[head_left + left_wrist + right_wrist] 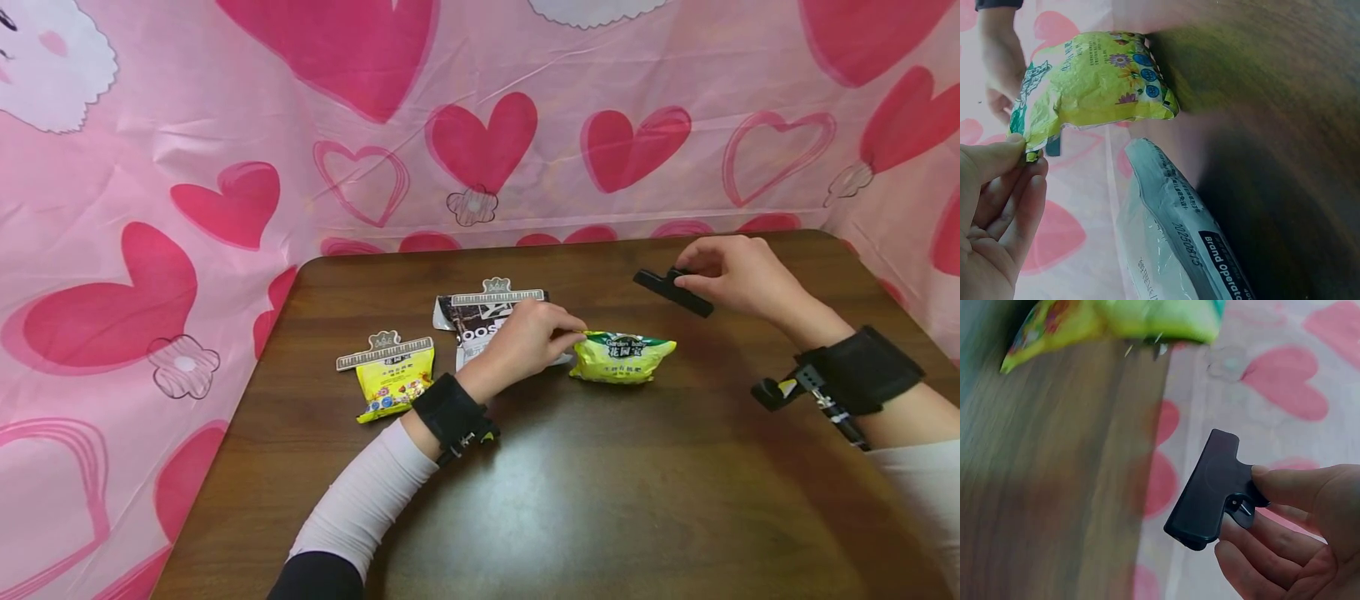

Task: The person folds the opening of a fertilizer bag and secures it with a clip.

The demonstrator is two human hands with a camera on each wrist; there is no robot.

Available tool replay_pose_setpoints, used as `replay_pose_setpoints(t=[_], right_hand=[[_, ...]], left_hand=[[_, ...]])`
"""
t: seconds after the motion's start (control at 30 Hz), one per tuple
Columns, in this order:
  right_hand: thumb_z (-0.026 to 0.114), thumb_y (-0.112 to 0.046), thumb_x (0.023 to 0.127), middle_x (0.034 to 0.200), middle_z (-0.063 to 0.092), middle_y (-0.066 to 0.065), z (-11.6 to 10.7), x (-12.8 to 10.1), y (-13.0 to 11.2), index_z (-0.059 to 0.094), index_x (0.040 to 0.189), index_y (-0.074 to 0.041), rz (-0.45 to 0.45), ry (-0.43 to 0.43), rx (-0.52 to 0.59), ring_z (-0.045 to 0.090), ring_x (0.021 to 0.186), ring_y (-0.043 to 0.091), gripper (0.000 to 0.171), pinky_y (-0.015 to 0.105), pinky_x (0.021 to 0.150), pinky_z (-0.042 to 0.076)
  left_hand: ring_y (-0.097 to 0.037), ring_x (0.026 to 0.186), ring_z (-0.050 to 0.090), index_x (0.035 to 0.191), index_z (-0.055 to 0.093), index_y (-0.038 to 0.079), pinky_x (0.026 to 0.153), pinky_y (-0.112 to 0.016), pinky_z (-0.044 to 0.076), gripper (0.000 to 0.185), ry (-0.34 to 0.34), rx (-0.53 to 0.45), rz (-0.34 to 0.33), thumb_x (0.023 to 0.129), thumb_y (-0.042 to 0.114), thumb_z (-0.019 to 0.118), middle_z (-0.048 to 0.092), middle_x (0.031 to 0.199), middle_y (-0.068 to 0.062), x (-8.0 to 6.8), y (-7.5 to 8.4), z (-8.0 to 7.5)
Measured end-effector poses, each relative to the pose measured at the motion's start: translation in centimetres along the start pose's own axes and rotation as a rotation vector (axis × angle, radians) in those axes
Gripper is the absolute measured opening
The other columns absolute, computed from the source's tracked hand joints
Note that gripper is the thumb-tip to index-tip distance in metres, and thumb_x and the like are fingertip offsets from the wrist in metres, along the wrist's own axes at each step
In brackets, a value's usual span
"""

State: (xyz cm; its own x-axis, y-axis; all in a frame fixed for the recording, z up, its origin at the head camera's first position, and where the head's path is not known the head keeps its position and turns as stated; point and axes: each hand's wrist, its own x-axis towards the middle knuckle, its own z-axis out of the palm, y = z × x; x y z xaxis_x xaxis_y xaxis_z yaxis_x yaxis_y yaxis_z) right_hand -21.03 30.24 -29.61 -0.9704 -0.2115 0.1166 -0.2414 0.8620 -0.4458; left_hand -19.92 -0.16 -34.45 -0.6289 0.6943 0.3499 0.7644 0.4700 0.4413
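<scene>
My left hand (531,337) pinches the top left corner of a yellow and green packet (624,360) between thumb and fingertips. In the left wrist view the packet (1097,81) is puffed out, with flowers printed near its bottom. To the right of it, above the table, my right hand (738,275) holds a black bag clip (672,292) by its handles. The right wrist view shows thumb and fingers on either side of the handles of the clip (1207,487), its long bar pointing away from the palm. A gap separates clip and packet.
Behind my left hand lies a grey and black bag (472,333) with a piano-key clip (498,296) along its top. Another yellow packet (393,383) with a similar clip (385,353) lies at the left on the brown table (600,500). A pink heart-patterned cloth (555,75) hangs behind.
</scene>
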Motion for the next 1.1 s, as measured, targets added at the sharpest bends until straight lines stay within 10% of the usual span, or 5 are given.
replay_pose_setpoints(t=[0.47, 1.1], right_hand=[[0.081, -0.017, 0.082, 0.098, 0.076, 0.007, -1.8, -2.9, -4.2, 0.07, 0.11, -0.014, -0.129, 0.067, -0.019, 0.07, 0.083, 0.007, 0.03, 0.004, 0.068, 0.045], [0.082, -0.013, 0.08, 0.084, 0.075, -0.006, -1.1, -4.5, -6.1, 0.075, 0.109, -0.016, -0.269, -0.013, -0.014, 0.056, 0.062, -0.002, 0.03, 0.017, 0.057, 0.047]], left_hand=[[-0.006, 0.075, 0.069, 0.102, 0.079, 0.013, 0.071, -0.017, 0.051, 0.015, 0.001, -0.01, 0.006, 0.095, 0.017, 0.068, 0.077, 0.092, 0.0, 0.1, 0.0, -0.1], [-0.006, 0.075, 0.068, 0.102, 0.079, 0.013, 0.071, -0.017, 0.051, 0.014, 0.006, 0.001, 0.014, 0.094, 0.018, 0.068, 0.077, 0.091, 0.0, 0.0, 0.0, -0.1]])
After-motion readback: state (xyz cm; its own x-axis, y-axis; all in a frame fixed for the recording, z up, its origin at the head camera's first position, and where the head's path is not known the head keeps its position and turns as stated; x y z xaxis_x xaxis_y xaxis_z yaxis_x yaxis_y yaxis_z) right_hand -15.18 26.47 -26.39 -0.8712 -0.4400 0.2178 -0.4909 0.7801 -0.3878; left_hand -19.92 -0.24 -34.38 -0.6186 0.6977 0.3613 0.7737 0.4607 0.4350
